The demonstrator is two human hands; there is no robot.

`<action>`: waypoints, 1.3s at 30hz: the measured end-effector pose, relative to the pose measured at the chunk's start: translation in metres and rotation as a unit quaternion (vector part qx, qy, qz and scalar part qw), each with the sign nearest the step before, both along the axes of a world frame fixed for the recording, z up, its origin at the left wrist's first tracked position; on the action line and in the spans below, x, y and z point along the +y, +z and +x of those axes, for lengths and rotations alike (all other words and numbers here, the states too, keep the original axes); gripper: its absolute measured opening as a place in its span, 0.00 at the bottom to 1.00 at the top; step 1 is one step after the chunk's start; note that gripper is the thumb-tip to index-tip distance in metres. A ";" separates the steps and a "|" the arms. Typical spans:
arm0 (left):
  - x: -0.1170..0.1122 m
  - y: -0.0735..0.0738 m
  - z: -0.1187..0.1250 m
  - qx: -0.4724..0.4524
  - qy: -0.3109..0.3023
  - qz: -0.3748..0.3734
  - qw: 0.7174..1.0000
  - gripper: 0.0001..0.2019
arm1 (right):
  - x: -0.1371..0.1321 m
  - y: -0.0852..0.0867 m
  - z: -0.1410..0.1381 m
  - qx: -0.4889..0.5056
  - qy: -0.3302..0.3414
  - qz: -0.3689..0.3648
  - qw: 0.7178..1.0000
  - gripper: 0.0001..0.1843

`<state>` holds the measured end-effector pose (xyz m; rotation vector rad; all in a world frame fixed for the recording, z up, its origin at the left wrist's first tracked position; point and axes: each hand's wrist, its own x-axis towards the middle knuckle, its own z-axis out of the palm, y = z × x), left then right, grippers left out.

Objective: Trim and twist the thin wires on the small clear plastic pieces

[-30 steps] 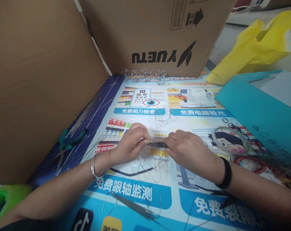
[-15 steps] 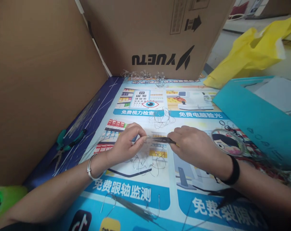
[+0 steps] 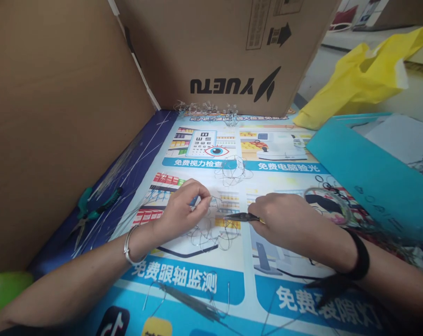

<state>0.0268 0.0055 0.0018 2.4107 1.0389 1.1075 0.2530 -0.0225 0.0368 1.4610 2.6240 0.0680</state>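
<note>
My left hand (image 3: 183, 207), with a silver bangle at the wrist, is closed in a pinch on a thin wire piece (image 3: 215, 203) just above the printed blue poster (image 3: 197, 280). My right hand (image 3: 285, 219), with a black band at the wrist, is closed round small dark pliers (image 3: 241, 217) whose tips point left toward the wire. A gap separates the two hands. A tangle of thin wire loops (image 3: 211, 233) lies on the poster under and between them.
A YUETU cardboard box (image 3: 218, 51) stands at the back and a cardboard wall (image 3: 57, 116) at the left. Green-handled cutters (image 3: 92, 210) and straight wires lie at the left. A teal box (image 3: 372, 172), a yellow bag (image 3: 365, 74), another wire tangle (image 3: 232, 169) and a wire bundle (image 3: 193, 303) lie around.
My hands have drawn apart: the right hand with the pliers moved right and slightly down, away from the left hand's pinch. The view shifted a little.
</note>
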 end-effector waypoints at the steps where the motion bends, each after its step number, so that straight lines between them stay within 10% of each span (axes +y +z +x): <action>1: 0.000 0.000 0.000 0.000 0.001 -0.002 1.000 0.04 | 0.000 0.000 0.000 -0.003 -0.001 0.000 1.000 0.08; 39: -0.003 0.000 0.004 0.008 0.033 -0.019 0.999 0.03 | 0.007 -0.008 0.003 -0.009 -0.006 -0.006 1.000 0.11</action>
